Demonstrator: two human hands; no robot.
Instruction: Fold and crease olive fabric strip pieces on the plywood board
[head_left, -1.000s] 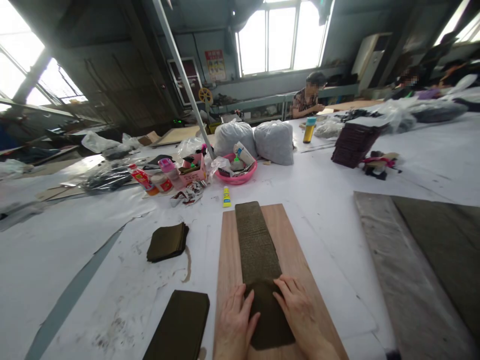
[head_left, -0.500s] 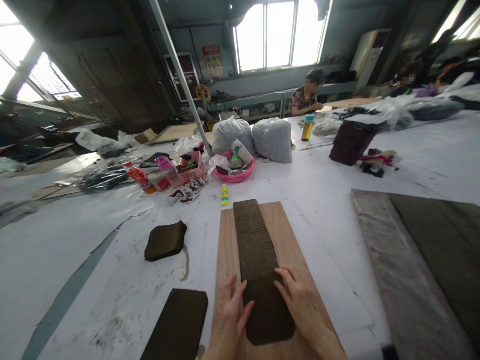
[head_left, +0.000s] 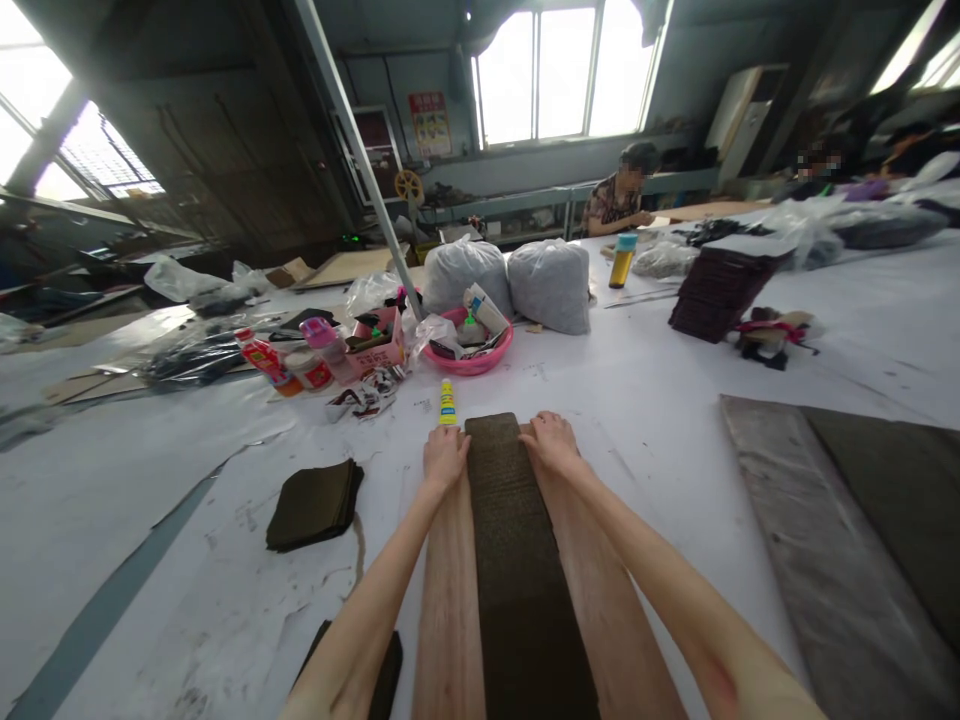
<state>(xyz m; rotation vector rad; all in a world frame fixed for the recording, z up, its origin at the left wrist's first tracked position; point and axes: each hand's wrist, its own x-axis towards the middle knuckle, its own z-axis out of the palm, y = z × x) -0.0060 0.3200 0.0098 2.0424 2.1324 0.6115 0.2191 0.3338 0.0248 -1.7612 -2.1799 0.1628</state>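
Observation:
A long dark olive fabric strip (head_left: pixel 514 540) lies lengthwise on a wooden board (head_left: pixel 450 600). Its far part looks ribbed, its near part smoother and darker. At the far end of the board, my left hand (head_left: pixel 447 456) rests by the strip's left edge, with bent fingers apart and fingertips close to the fabric. Across from it, my right hand (head_left: pixel 553 440) lies over the board's far right corner, fingers apart and reaching toward the strip's right edge. A yellow tube (head_left: pixel 448 402) lies just beyond my left hand. My left forearm partly hides a dark stack of pieces (head_left: pixel 386 675).
A stack of dark squares (head_left: pixel 315 503) lies to the left. Behind are a pink basket (head_left: pixel 471 365), bottles, stuffed plastic bags (head_left: pixel 551 285) and a yellow bottle (head_left: pixel 622 262). A maroon stack (head_left: pixel 724 290) and dark fabric sheets (head_left: pixel 885 480) lie right. Another person (head_left: pixel 619 190) sits at the back.
Both hands have moved forward from the strip's near part to its far end. The view has shifted a little, and my left forearm now covers part of the near-left stack.

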